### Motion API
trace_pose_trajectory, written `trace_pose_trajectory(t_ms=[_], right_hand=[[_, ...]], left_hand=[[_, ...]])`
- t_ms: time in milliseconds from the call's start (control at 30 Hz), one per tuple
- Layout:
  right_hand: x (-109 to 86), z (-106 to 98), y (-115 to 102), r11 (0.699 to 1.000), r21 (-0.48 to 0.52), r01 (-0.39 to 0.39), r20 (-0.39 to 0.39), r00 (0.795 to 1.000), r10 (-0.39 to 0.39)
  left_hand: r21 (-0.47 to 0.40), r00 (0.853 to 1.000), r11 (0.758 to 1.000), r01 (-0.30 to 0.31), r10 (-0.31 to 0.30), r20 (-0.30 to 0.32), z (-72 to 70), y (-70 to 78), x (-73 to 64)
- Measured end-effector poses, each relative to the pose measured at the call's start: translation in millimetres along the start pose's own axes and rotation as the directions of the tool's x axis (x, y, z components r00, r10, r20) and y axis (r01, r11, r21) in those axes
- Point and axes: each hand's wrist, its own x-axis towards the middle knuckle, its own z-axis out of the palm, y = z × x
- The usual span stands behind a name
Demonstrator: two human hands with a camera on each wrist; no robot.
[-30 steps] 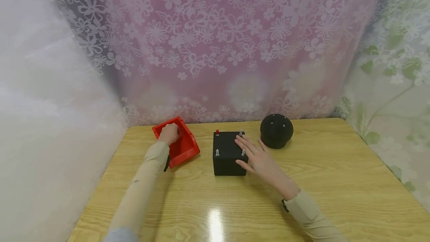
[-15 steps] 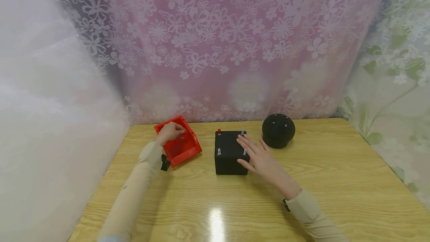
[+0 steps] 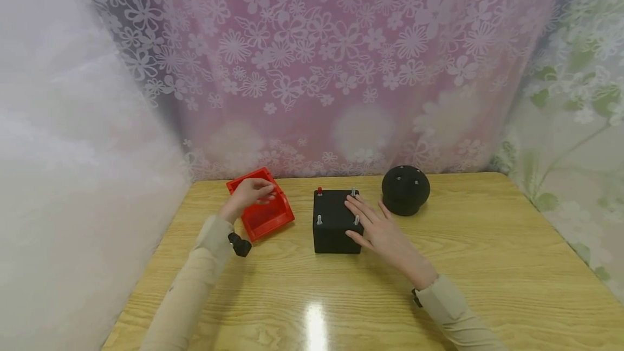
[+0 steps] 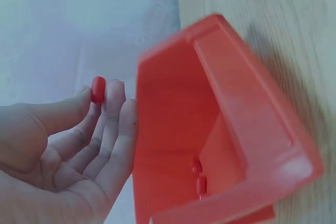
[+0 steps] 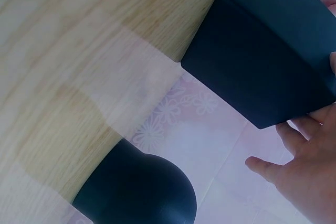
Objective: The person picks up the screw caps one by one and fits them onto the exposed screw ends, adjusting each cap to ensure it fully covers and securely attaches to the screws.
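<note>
My left hand [image 3: 249,195] is above the red bin [image 3: 265,227]. In the left wrist view its thumb and a fingertip pinch a small red cap [image 4: 98,89]. A couple more red caps [image 4: 201,185] lie inside the bin. My right hand [image 3: 385,237] rests on the right side of a black block [image 3: 333,207], fingers spread over its top. Metal screws [image 3: 319,220] stand up at the block's corners, and the back left one wears a red cap [image 3: 319,190]. In the right wrist view the block's side [image 5: 257,66] shows close up, with fingertips at its edge.
A black mushroom-shaped piece [image 3: 405,189] with several metal studs on top stands right of the block. All of it sits on a wooden table [image 3: 292,297], with a floral curtain [image 3: 302,69] behind its back edge. A strapped device [image 3: 240,245] hangs at the left wrist.
My left hand has risen out of the red bin and turned, and now shows a red cap between its fingertips. My right hand stays on the black block.
</note>
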Motion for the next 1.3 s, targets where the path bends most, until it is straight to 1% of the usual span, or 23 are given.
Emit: trace_pose_trajectory(t_ms=[67,167,267,367,500,600,667,767,800,900,1100,1300], right_hand=[[0.2,0,1,1.0,-0.005,0.005,-0.003,1.0,-0.005],[0.4,0,2,1.0,-0.002,0.009,-0.001,1.0,-0.009],[0.5,0,2,1.0,0.0,0.006,0.008,1.0,-0.006],[0.7,0,1,1.0,-0.007,-0.001,0.017,1.0,0.001],[1.1,-2,0,1.0,-0.018,-0.005,0.024,1.0,0.005],[1.1,-2,0,1.0,-0.019,-0.008,0.033,0.999,0.008],[1.2,-3,0,1.0,-0.014,-0.013,0.04,0.999,0.013],[1.3,-2,0,1.0,-0.012,-0.012,0.037,0.999,0.012],[1.5,-2,0,1.0,-0.011,-0.01,0.035,0.999,0.01],[1.0,-1,1,1.0,-0.008,-0.008,0.026,1.0,0.008],[1.0,-3,0,1.0,0.006,-0.005,0.018,1.0,0.005],[1.2,-4,-1,1.0,0.005,-0.018,0.046,0.999,0.018]], left_hand=[[-0.061,1.0,0.998,-0.003,0.003,0.005,2.9,1.9,-0.9],[-0.129,1.0,0.992,-0.005,0.007,0.008,7.5,6.5,-1.7],[-0.174,1.0,0.985,-0.003,0.002,-0.003,13.0,12.8,-1.6],[-0.19,1.0,0.982,0.005,-0.008,-0.017,19.7,20.2,0.2],[-0.187,1.0,0.982,-0.009,0.004,-0.025,29.6,31.8,3.8],[-0.215,1.0,0.976,-0.026,0.022,-0.021,37.1,42.1,6.6],[-0.233,1.0,0.972,-0.024,0.02,-0.02,42.3,49.9,8.6],[-0.259,0.999,0.965,-0.035,0.033,-0.013,50.1,61.1,11.4],[-0.263,0.999,0.964,-0.039,0.037,-0.012,52.8,64.6,12.2],[-0.25,0.997,0.965,-0.081,0.082,-0.007,62.0,75.0,14.3],[-0.22,0.983,0.959,-0.176,0.183,0.012,79.9,90.0,17.6],[-0.203,0.977,0.958,-0.202,0.212,0.03,96.8,100.4,21.9]])
